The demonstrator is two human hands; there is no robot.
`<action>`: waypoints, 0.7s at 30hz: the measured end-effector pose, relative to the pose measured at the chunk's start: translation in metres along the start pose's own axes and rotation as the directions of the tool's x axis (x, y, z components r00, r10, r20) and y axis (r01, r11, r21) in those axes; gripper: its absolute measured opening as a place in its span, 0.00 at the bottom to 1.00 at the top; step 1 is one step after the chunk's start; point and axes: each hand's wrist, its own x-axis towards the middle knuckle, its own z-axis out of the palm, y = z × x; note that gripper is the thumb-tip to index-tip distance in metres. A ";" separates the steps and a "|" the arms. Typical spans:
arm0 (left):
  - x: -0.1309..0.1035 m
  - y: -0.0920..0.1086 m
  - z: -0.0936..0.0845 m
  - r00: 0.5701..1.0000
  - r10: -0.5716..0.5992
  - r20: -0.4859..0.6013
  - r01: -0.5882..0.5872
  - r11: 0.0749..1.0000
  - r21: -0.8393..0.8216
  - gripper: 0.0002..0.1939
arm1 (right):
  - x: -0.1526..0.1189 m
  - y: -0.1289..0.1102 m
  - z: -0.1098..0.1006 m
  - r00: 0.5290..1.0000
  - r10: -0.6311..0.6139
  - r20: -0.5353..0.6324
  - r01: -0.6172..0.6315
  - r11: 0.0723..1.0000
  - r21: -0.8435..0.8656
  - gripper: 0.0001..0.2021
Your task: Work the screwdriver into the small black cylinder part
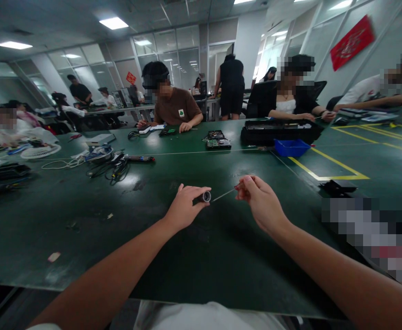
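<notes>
- Two bare hands are at work, with two things between them: one dark cylinder (206,197) and one thin rod (223,195).
- The left hand (183,206) has hold of the cylinder, fingers along its upper side and thumb beneath—parted only by the cylinder's width. Its pale-rimmed open end faces right.
- The right hand (258,199) pinches the rod's far end between thumb and curled fingers, leaving no visible gap. The rod slants down and leftward, its tip just beside the cylinder's open end—whether they touch, I cannot tell.
- Both forearms reach forward and inward from the lower corners; the hands are near each other, in front of the body, over the green table (201,266).
- Two pale scraps lie at left: a larger one (54,257) and a smaller one (110,216).
- Farther off are one blue tray (292,149), one long black case (279,134) behind it, and a tangle of cables (116,169), too jumbled to count.
- One person in a brown shirt (176,107) sits opposite.
</notes>
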 end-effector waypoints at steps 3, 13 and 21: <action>-0.001 -0.001 0.001 1.000 0.006 -0.008 -0.006 1.000 -0.006 0.21 | -0.007 -0.002 0.002 0.997 -0.071 0.034 0.073 0.996 -0.050 0.14; -0.002 0.004 0.001 1.000 0.012 0.000 -0.012 0.999 -0.032 0.21 | -0.017 -0.012 0.004 0.959 -0.226 0.169 0.266 0.924 -0.274 0.10; -0.002 0.005 0.001 1.000 -0.004 -0.009 0.004 0.998 -0.058 0.22 | -0.022 -0.013 0.004 0.947 -0.271 0.171 0.317 0.870 -0.378 0.09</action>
